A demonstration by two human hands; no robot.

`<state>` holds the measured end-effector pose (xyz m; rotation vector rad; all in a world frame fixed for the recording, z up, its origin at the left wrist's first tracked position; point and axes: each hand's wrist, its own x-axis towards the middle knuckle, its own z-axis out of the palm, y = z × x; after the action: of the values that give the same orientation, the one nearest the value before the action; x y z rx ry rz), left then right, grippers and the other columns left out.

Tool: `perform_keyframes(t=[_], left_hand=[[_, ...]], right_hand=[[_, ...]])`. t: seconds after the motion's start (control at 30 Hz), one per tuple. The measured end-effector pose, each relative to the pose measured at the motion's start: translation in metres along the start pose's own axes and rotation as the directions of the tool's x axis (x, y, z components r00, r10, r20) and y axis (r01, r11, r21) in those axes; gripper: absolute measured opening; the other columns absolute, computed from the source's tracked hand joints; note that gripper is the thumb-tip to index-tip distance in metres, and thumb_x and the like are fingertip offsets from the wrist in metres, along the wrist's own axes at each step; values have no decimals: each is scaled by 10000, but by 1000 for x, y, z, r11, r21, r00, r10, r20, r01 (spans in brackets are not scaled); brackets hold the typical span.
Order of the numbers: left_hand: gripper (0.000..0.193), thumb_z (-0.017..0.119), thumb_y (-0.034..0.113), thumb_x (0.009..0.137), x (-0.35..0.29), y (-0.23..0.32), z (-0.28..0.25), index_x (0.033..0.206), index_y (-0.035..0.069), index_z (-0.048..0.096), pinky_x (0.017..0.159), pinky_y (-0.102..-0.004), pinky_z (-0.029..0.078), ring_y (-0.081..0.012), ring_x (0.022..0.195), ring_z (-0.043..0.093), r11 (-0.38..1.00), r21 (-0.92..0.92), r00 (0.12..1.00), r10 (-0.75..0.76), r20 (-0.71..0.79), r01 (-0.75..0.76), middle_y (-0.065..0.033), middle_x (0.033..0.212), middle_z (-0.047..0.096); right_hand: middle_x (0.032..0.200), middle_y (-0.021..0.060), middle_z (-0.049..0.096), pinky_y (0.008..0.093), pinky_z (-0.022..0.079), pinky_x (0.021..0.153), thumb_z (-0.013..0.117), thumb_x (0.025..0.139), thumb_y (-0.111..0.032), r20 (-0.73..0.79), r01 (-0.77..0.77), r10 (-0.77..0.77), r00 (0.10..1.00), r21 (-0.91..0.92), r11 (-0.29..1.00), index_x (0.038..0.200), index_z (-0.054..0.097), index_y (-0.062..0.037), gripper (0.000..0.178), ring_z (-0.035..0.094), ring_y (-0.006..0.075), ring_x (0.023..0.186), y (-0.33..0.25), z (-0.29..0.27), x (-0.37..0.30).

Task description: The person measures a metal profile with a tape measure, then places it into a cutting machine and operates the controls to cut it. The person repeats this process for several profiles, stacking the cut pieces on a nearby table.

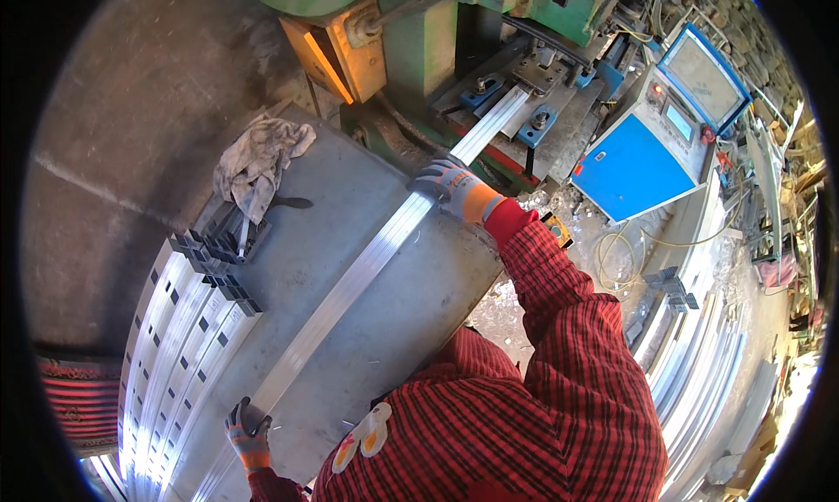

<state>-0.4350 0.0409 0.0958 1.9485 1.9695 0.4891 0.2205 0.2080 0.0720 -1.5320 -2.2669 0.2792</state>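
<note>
A long, silvery aluminium profile [345,295] lies slantwise over the grey metal table, its far end inside the green press's tooling [537,72]. Wrapped over its upper part is my right hand [450,187], in a grey and orange work glove. My left hand [250,434], gloved alike with dark fingertips, grips the edge of the same profile near the lower end of the table. Left of it lies a stack of punched aluminium profiles [179,345] with square dark holes along their faces.
A crumpled grey rag [262,163] lies on the table's far left corner. Beyond stands the green press [419,52] with an orange box [336,52]. At right are a blue control cabinet [634,166], a loose cable [620,262] and more long profiles [699,362] on the floor.
</note>
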Motion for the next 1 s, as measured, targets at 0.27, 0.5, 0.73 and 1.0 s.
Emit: perform_keyframes(t=[0.27, 0.5, 0.73, 1.0], left_hand=[[736, 855, 67, 575, 7, -11, 6, 1278, 137, 649, 954, -433, 467, -339, 1099, 560, 998, -50, 999, 36, 20, -35, -127, 1170, 631], [703, 826, 6, 609, 43, 3, -16, 1279, 111, 643, 908, -425, 492, -320, 1029, 587, 999, -20, 993, 35, 115, -33, -126, 1108, 627], [710, 827, 0, 611, 52, -55, 30, 1286, 115, 640, 918, -394, 510, -289, 1047, 604, 997, -57, 990, 52, 128, -45, -108, 1130, 627], [728, 790, -55, 620, 73, -67, 17, 1306, 130, 635, 935, -408, 504, -310, 1066, 587, 921, -357, 986, -117, 123, 154, -118, 1132, 618]], right_hand=[[1356, 101, 573, 437, 337, 1147, 704, 718, -78, 14, 58, -58, 998, 8, 998, 1348, 587, -166, 647, 470, 317, 1313, 22, 2, 2], [1306, 94, 579, 431, 356, 1117, 773, 708, -135, -74, 60, -55, 996, 65, 996, 1263, 638, -172, 572, 473, 316, 1290, 25, -2, 7], [1279, 101, 587, 434, 370, 1108, 771, 715, -118, -21, 28, -28, 999, 38, 999, 1270, 631, -177, 576, 488, 332, 1255, 22, 7, 15], [1254, 99, 586, 428, 374, 1102, 775, 720, -105, -94, 60, -58, 994, 24, 998, 1270, 627, -162, 572, 498, 327, 1237, 23, 5, 20]])
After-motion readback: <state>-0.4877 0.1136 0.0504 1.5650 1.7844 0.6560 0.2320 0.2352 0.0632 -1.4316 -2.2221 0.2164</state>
